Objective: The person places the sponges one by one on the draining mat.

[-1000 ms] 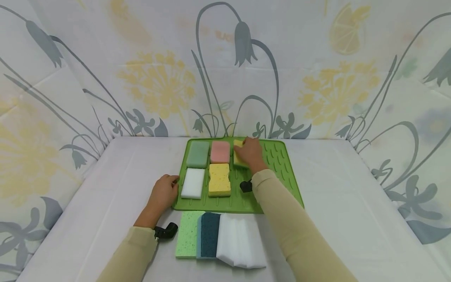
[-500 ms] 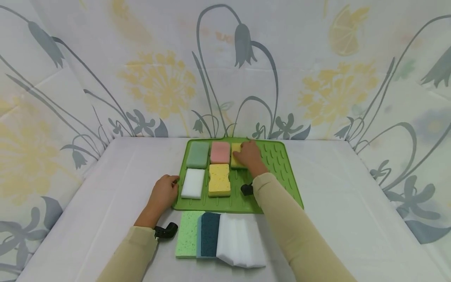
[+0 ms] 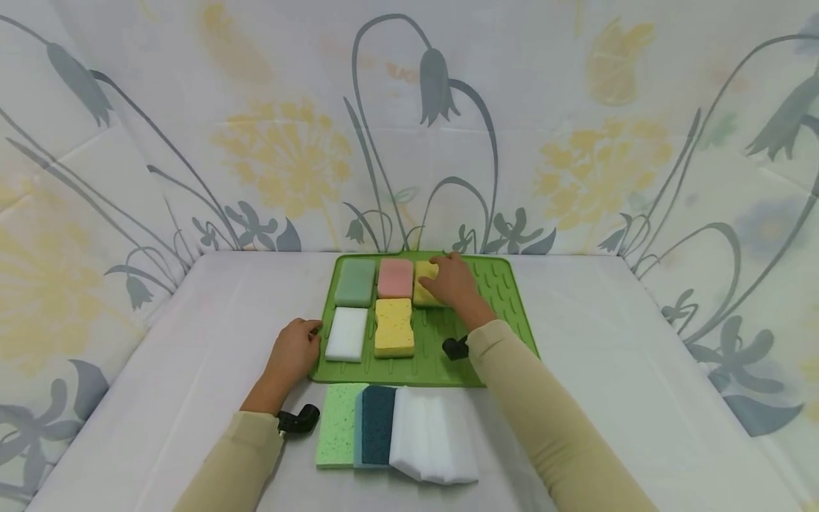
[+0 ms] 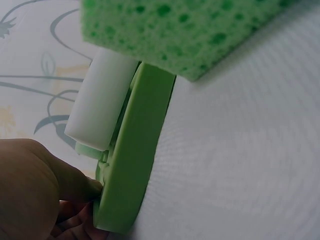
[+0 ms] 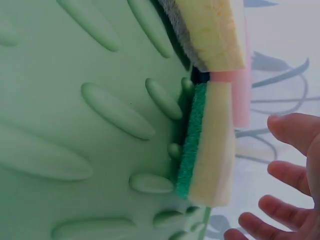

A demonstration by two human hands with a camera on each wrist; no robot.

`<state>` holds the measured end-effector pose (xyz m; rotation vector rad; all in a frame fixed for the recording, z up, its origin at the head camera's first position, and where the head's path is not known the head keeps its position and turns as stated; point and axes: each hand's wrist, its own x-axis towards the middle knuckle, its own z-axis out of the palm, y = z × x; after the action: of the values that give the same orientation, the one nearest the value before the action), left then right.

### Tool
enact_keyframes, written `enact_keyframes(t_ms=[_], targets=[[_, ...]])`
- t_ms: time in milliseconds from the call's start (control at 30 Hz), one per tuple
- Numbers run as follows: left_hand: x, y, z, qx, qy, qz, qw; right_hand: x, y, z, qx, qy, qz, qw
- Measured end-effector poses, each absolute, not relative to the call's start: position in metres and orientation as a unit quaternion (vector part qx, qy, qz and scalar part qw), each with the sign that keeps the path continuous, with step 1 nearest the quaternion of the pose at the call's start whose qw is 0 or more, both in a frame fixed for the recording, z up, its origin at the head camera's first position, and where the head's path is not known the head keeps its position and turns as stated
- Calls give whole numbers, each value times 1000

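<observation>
My left hand point(image 3: 293, 354) pinches the near left edge of the green ridged mat point(image 3: 499, 299); the thumb lies on its rim in the left wrist view. My right hand point(image 3: 456, 283) is over the back row, beside a yellow sponge point(image 3: 424, 277) with a green scouring side facing the mat. In the right wrist view its spread fingers stand apart from that yellow sponge. Left of it in that row lie a pink sponge point(image 3: 395, 277) and a grey-green sponge point(image 3: 355, 283). The front row has a white sponge point(image 3: 346, 334) and a yellow sponge with notched sides point(image 3: 393, 328).
In front of the mat lie a speckled light green sponge point(image 3: 337, 427), a dark blue sponge point(image 3: 379, 425) and white sponge blocks point(image 3: 431, 434), close side by side. A flower-patterned cloth point(image 3: 409, 142) rises behind the white table point(image 3: 589, 334).
The right hand has slid the yellow sponge slightly left, towards the pink one, and its fingers have come off it. The left hand keeps its place on the mat's edge.
</observation>
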<state>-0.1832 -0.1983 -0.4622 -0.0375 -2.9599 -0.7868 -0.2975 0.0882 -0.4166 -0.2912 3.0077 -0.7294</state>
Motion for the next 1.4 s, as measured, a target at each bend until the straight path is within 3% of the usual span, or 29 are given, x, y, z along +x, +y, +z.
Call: enact_keyframes(t_ms=[567, 1400], targets=[[-184, -199, -465, -14, -967, -250, 41, -245, 98, -404, -151, 956, -251, -16], [-184, -199, -463, -19, -965, -257, 43, -159, 131, -391, -216, 938, -272, 12]])
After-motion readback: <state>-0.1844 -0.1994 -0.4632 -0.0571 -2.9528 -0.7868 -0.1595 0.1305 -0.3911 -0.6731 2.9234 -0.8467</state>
